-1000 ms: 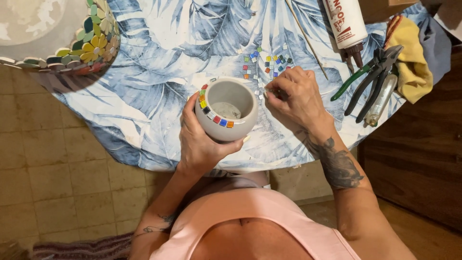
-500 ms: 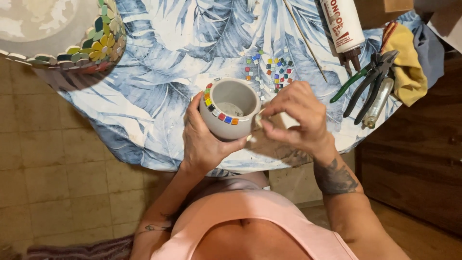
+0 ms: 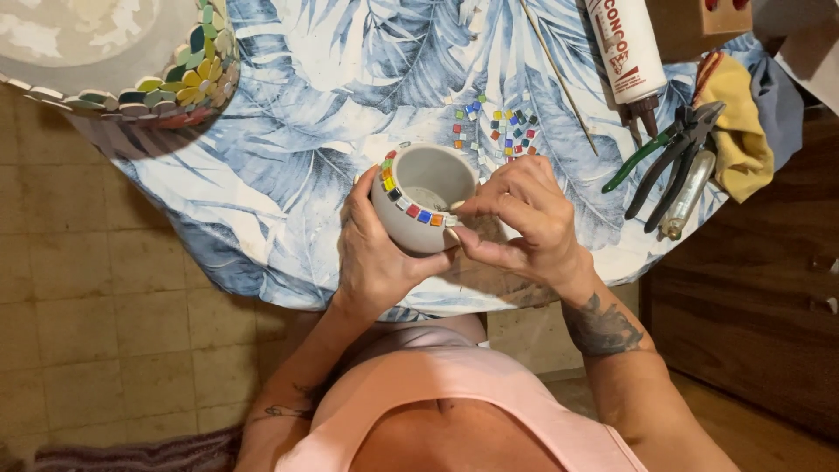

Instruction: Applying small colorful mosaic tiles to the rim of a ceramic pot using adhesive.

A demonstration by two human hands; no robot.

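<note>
Left hand (image 3: 376,253) was wrapped around the small grey concrete pot with coloured mosaic tiles (image 3: 424,197) above the leaf-print bench (image 3: 288,140) edge, right hand (image 3: 524,218) fingertips pinched at its rim, couldn't make out any tile between them tbh.

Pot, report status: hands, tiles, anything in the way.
Left hand grips grey pot. Right hand fingertips at rim's coloured tile row. Loose tiles beyond pot. Nothing in the way.
</note>
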